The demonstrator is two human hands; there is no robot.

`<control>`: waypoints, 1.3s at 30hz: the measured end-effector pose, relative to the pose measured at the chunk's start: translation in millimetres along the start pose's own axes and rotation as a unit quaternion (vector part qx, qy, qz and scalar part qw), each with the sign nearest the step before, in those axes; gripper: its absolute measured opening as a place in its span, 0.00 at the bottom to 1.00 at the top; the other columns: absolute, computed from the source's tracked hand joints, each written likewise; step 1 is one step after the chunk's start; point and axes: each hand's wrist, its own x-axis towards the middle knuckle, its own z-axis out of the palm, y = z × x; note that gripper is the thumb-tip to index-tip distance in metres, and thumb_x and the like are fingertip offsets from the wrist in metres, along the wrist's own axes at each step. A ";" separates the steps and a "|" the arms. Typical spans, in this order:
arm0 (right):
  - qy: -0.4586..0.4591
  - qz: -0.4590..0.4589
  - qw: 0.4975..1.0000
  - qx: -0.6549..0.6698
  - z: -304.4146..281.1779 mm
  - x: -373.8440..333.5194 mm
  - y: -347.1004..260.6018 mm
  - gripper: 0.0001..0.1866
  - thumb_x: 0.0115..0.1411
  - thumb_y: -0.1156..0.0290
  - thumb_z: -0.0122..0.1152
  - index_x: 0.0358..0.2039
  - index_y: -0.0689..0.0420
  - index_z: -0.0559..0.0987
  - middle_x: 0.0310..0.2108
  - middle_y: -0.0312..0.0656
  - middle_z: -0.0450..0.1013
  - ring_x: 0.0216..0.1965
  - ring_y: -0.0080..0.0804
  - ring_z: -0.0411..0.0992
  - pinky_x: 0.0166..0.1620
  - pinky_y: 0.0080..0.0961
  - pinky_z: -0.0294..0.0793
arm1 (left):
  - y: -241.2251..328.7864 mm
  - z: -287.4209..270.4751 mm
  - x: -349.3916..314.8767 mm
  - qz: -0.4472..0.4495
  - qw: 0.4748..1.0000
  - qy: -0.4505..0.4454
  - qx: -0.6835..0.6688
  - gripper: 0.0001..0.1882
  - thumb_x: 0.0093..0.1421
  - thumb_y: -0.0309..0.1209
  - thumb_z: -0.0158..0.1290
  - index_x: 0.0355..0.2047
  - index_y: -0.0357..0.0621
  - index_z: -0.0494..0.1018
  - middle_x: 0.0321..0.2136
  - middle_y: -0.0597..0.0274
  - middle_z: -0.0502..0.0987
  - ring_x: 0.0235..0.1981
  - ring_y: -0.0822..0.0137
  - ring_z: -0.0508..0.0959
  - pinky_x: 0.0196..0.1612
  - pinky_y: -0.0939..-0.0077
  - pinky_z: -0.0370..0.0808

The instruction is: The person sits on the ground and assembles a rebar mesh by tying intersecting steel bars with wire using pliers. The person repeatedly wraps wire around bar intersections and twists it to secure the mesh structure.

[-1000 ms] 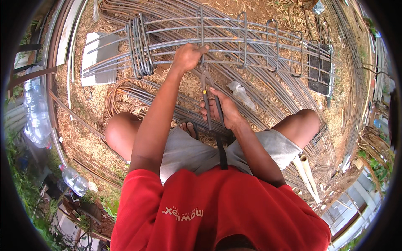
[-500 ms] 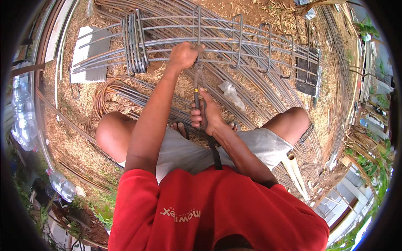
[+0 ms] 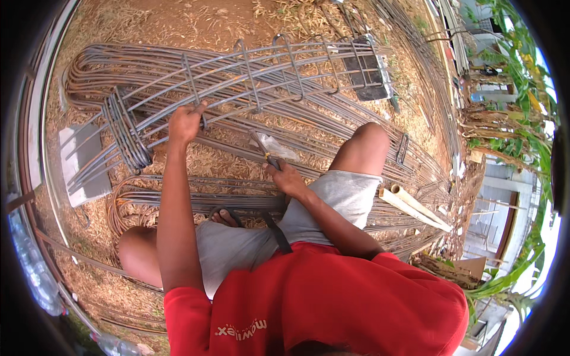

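Observation:
A long cage of steel reinforcing bars (image 3: 237, 66) with square stirrups along it lies across the ground in front of me. My left hand (image 3: 186, 124) is closed at the lower end of one upright stirrup (image 3: 190, 80), where it meets the near long bars. The exact grip is partly hidden behind the fingers. To its right, lower and apart from the cage, my right hand (image 3: 289, 179) grips a pair of pincers (image 3: 272, 160) with dark handles and a yellow band. Their jaws point up and left, next to a crumpled clear plastic bag (image 3: 276, 145).
Several stirrups (image 3: 126, 132) are bunched at the cage's left end, by a grey-white block (image 3: 83, 160). A dark block (image 3: 368, 74) props the right end. Bent rebar bundles (image 3: 89, 65) lie beneath and beyond. Bamboo poles (image 3: 412, 207) lie right of my knee.
The view has turned, so the cage now slants up to the right. My right hand has drawn the pincers away from the stirrup joint, while my left hand stays at the stirrup.

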 end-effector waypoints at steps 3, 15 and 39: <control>0.124 0.167 0.962 0.176 15.0 8.2 28.4 0.31 0.68 0.50 0.66 0.52 0.69 0.71 0.47 0.69 0.77 0.52 0.65 0.79 0.58 0.54 0.76 | -6.0 7.6 8.2 -0.019 0.998 0.002 -0.055 0.36 0.65 0.61 0.61 0.22 0.34 0.79 0.20 0.45 0.79 0.27 0.47 0.80 0.39 0.54 0.74; 0.204 0.087 0.975 -0.028 -7.3 -5.9 20.9 0.23 0.58 0.60 0.73 0.53 0.57 0.85 0.52 0.59 0.75 0.58 0.59 0.76 0.63 0.47 0.76 | 12.7 -33.6 23.6 0.051 0.991 -0.118 -0.018 0.30 0.68 0.52 0.62 0.22 0.35 0.81 0.17 0.52 0.77 0.21 0.57 0.77 0.34 0.61 0.72; 0.512 0.151 0.721 0.441 -217.9 -183.8 105.4 0.35 0.82 0.44 0.42 0.64 0.65 0.80 0.59 0.48 0.81 0.56 0.36 0.79 0.60 0.39 0.79 | 44.8 99.0 -14.9 0.317 0.946 -0.010 0.062 0.20 0.61 0.29 0.64 0.54 0.38 0.82 0.52 0.39 0.84 0.55 0.41 0.83 0.59 0.49 0.79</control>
